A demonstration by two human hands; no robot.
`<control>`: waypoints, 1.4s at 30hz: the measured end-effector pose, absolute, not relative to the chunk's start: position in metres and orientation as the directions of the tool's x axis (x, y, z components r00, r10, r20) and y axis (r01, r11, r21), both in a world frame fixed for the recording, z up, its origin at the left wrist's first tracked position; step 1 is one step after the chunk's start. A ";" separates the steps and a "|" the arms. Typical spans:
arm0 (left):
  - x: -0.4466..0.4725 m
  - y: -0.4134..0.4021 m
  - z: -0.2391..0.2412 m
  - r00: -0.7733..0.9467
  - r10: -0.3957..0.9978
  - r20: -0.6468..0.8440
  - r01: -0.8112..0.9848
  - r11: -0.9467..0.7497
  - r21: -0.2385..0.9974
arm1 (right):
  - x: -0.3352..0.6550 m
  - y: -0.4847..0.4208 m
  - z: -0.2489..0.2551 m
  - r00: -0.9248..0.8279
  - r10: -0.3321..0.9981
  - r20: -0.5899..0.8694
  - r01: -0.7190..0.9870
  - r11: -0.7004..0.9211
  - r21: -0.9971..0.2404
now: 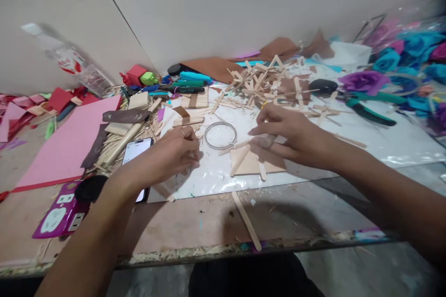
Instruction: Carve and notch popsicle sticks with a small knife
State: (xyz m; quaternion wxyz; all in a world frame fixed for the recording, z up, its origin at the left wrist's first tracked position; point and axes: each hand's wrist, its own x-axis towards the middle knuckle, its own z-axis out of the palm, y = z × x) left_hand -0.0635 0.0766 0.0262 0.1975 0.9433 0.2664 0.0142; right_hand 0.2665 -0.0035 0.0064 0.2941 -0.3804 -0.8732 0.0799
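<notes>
My right hand point(292, 134) is bent over a tan square piece point(275, 165), its thumb and fingertips pinched where flat wooden craft sticks point(240, 160) meet. A pale bit shows between those fingers, too blurred to name. Another short stick point(262, 168) lies across the tan square. To the left, my left hand point(179, 151) rests low over the white sheet point(205, 181) with its fingers curled together; whatever may be in them is hidden. Between the hands lies a thin grey ring point(220, 135), flat on the sheet.
A heap of joined craft sticks point(258, 83) stands behind. Green-handled pliers point(372, 106) and paper flowers point(364, 81) are at right. A phone point(137, 148), a purple socket box point(61, 216) and pink board point(76, 139) lie left. One loose stick point(246, 220) lies near the table edge.
</notes>
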 end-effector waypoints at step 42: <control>-0.005 0.020 -0.004 0.713 0.661 0.233 0.348 -0.622 0.701 | 0.245 -0.017 0.003 -0.693 0.701 0.168 0.620 0.698 -0.358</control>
